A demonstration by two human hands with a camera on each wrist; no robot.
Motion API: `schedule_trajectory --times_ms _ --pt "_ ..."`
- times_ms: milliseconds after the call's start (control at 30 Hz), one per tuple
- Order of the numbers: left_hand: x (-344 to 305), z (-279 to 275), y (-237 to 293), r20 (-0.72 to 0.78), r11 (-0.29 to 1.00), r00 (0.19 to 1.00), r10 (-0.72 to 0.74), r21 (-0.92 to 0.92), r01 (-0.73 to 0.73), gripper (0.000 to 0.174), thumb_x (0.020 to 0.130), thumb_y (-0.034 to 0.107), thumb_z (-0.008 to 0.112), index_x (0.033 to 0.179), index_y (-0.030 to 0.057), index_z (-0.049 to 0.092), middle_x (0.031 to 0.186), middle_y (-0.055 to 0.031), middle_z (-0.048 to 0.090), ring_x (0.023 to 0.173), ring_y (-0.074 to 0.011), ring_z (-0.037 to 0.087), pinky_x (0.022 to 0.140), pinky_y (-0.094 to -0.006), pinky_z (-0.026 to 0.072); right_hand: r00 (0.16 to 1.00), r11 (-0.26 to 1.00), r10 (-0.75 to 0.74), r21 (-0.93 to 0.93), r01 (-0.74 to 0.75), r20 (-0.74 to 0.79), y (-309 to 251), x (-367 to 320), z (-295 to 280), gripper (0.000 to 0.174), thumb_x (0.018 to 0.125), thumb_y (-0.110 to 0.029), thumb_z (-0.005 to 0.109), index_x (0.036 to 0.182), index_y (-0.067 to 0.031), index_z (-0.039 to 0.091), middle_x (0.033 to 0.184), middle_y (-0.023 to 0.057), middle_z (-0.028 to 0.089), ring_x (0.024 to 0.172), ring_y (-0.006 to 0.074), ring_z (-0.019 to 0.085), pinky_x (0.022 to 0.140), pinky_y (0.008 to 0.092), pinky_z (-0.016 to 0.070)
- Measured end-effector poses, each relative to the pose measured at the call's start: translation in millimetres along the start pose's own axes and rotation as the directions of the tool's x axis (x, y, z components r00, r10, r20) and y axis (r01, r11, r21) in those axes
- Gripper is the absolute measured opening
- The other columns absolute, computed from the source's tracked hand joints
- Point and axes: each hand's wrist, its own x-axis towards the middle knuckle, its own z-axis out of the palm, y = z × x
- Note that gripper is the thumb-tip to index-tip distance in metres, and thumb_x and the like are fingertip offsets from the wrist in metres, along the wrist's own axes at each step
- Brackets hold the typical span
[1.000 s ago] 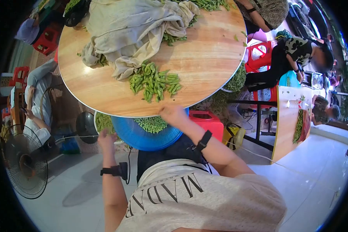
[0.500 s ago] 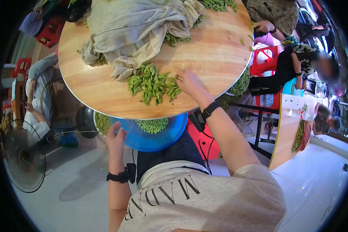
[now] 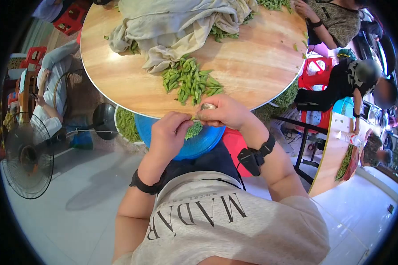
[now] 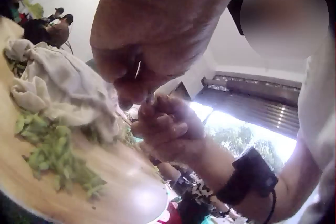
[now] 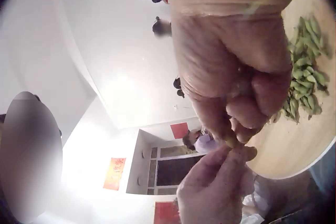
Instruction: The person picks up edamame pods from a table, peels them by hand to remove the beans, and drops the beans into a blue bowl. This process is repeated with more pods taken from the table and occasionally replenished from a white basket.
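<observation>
Over the table's near edge, my left hand and right hand meet fingertip to fingertip. Between them they pinch a green bean pod, mostly hidden by the fingers. A small shiny, metallic-looking piece shows at the right hand's fingers. Just beyond the hands lies a loose pile of green bean pods on the round wooden table. Below the hands is a blue basin holding shelled green beans, partly covered by the left hand.
A crumpled pale cloth covers more pods farther back. Left of the basin stands a container of green pods, with a standing fan farther left. Seated people and red stools surround the table. A red stool is beside my legs.
My right hand reached onto the pods at the pile's right side, then came back toward me. The left hand rose from beside the basin to meet it, and both now pinch a pod.
</observation>
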Motion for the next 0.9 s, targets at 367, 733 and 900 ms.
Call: schedule_trajectory --times_ms 367,733,900 --pt "-29 -18 21 -0.012 0.858 0.903 -0.429 -0.318 0.404 0.01 0.076 0.004 0.063 0.083 -0.0025 0.058 0.063 -0.0026 0.057 0.05 -0.0054 0.05 0.043 -0.0178 0.0377 0.982 0.989 -0.122 0.067 0.133 -0.145 14 -8 62 0.045 0.089 -0.044 0.039 0.076 -0.0034 0.054 0.059 0.0 0.047 0.046 0.0052 0.038 0.042 0.019 0.0307" --pt "-45 -31 18 -0.152 0.982 0.971 -0.185 -0.053 0.179 0.01 0.073 0.002 0.065 0.078 -0.0033 0.059 0.064 -0.0052 0.059 0.052 -0.0059 0.052 0.046 -0.0193 0.042 0.97 0.982 -0.17 0.049 0.181 -0.174 16 -4 88 0.036 0.089 -0.034 0.044 0.071 -0.0034 0.051 0.056 -0.001 0.047 0.047 0.0048 0.04 0.042 0.0194 0.0321" --pt "-51 -29 11 -0.171 0.963 0.953 -0.248 -0.151 0.224 0.01 0.072 0.002 0.065 0.076 -0.0031 0.059 0.063 -0.0084 0.058 0.05 -0.0105 0.054 0.044 -0.0219 0.0418 0.95 0.98 -0.193 -0.004 0.198 -0.246 20 0 97 0.031 0.089 -0.028 0.045 0.072 -0.0026 0.052 0.057 -0.0011 0.048 0.05 0.0049 0.042 0.044 0.0198 0.0345"
